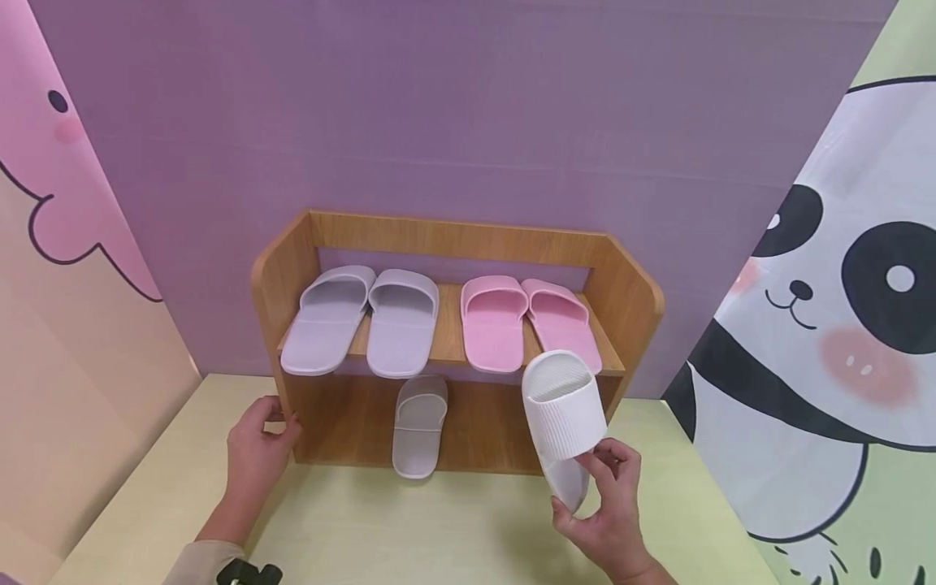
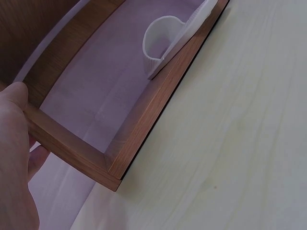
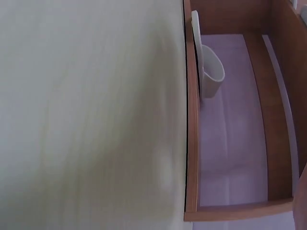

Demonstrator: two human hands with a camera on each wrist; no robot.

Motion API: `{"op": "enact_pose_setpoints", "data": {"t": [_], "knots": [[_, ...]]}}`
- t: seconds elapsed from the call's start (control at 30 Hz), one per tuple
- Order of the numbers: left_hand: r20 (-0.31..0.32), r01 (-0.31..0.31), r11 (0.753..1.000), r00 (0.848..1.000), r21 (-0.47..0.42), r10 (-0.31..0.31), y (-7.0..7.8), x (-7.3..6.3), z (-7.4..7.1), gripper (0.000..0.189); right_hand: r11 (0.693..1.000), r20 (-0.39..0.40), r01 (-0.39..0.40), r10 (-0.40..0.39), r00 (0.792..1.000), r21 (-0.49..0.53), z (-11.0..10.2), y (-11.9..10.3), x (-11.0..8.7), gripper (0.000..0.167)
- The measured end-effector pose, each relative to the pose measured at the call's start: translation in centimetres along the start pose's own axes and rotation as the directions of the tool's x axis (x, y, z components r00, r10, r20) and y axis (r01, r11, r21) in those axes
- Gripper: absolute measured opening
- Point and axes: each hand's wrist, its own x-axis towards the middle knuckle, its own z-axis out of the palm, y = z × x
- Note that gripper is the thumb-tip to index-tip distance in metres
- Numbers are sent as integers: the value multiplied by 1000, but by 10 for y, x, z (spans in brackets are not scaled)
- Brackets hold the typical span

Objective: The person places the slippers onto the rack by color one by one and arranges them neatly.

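A white slipper point(image 1: 566, 418) with a ribbed strap is in my right hand point(image 1: 613, 508), tilted in front of the rack's right end. Thumb and fingers pinch its lower part. My left hand point(image 1: 257, 447) grips the front edge of the wooden shoe rack's point(image 1: 639, 296) left side panel, thumb on the near face and fingers behind, as the left wrist view shows. On the lower shelf sits a single pale slipper point(image 1: 420, 431), its strap towards the back. In the right wrist view only a sliver of the right hand point(image 3: 301, 201) shows at the edge.
On the upper shelf stand a pair of lilac slippers point(image 1: 402, 325) at left and a pair of pink slippers point(image 1: 493, 325) at right. The rack stands on a pale table point(image 1: 409, 536) against a purple backdrop point(image 1: 468, 106). A panda-print panel point(image 1: 826, 455) borders the right side.
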Motion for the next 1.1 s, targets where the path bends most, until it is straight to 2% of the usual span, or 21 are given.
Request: {"op": "enact_pose_setpoints", "data": {"t": [0.43, 0.67, 0.9, 1.1], "knots": [[13, 16, 1000, 1000, 19, -16, 0, 0, -1, 24, 977, 39, 164, -171, 985, 139, 19, -7, -1, 56], [10, 14, 1000, 1000, 17, -14, -1, 1, 0, 24, 971, 67, 215, -223, 973, 104, 28, -11, 0, 60], [6, 7, 1000, 1000, 12, -7, -2, 1, 0, 23, 952, 137, 267, -287, 948, 147, 35, -12, 2, 56], [5, 12, 1000, 1000, 1, -12, -5, 0, 2, 24, 957, 204, 260, -282, 938, 128, 37, -16, 4, 59]]}}
